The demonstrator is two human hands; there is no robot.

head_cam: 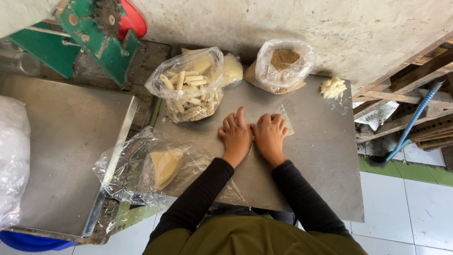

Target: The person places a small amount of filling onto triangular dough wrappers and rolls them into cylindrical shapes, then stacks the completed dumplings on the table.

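1. While both palms press flat side by side on the steel table [325,156], the left hand [236,136] and right hand [270,137] grip nothing — fingers extended over a thin wrapper sheet [286,118].
2. Just beyond — a bag of rolled sticks [188,89].
3. Left of the arms lies a plastic-wrapped wrapper stack [166,166].
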